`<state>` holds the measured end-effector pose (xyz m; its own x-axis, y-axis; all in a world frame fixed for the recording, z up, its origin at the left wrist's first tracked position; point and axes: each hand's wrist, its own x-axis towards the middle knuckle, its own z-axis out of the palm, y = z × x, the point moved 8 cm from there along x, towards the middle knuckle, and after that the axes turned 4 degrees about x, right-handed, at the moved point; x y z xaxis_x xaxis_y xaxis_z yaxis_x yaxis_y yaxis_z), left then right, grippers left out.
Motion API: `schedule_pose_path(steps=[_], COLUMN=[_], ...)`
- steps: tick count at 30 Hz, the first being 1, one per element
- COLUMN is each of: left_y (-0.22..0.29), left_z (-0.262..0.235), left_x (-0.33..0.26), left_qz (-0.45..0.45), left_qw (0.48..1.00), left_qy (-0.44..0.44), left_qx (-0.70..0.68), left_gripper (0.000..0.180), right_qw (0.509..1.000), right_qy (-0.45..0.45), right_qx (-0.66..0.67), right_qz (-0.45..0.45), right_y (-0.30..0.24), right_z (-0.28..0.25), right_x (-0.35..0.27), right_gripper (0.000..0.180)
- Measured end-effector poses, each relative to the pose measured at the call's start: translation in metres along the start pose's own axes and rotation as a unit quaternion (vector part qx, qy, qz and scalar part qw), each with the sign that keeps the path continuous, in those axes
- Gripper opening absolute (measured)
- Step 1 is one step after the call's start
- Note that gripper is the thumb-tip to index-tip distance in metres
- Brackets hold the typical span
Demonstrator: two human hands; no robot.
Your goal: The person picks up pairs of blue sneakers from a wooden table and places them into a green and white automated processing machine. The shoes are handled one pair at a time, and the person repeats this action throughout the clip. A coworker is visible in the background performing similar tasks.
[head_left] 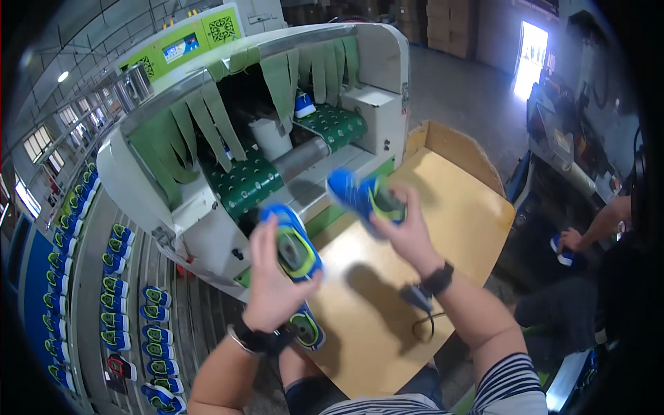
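My left hand is closed around a blue sports shoe with lime-green lining and a grey insole, its opening facing up. A matching blue shoe, blurred by motion, is gripped at the heel end by my right hand, its toe pointing left and away from me. Both shoes are raised over the light wooden table. Below my left hand, a third such shoe lies at the table's left edge, partly covered by my wrist.
Ahead stands a white machine with green strip curtains and green perforated belts; one shoe sits on the right belt. Rows of shoes fill racks at left. A dark corded object lies on the table. Another person's hand holds a shoe at right.
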<state>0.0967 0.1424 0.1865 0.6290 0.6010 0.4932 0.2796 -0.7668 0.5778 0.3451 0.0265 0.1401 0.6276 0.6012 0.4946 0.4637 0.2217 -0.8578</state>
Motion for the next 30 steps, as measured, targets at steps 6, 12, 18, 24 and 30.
schedule_pose_path(steps=[6,12,18,24,30], left_y=[-0.053,-0.094,-0.032,-0.082,-0.085], left_z=[-0.053,-0.035,0.010,0.069,0.093], left_x=[0.153,0.156,-0.010,-0.152,-0.177], left_qz=[0.044,-0.114,0.020,-0.190,-0.166], left_qw=[0.994,0.984,0.994,0.976,0.986], left_qy=[0.071,0.059,-0.064,-0.109,0.003], left_qx=[0.063,0.125,0.086,0.020,0.012], left_gripper=[0.099,0.094,0.061,0.077,0.098], right_qw=[0.990,0.968,0.904,0.789,0.940], right_qy=[0.041,0.019,-0.307,-0.485,-0.110], right_qx=[-0.107,-0.228,-0.273,-0.321,-0.320], right_qz=[-0.087,-0.103,-0.117,0.198,0.038], right_y=[-0.004,0.013,0.043,0.095,0.109], right_z=[0.046,0.082,0.059,0.007,-0.014], right_x=[0.194,0.187,-0.001,-0.069,0.078], right_gripper=[0.063,0.068,0.059,0.055,0.070])
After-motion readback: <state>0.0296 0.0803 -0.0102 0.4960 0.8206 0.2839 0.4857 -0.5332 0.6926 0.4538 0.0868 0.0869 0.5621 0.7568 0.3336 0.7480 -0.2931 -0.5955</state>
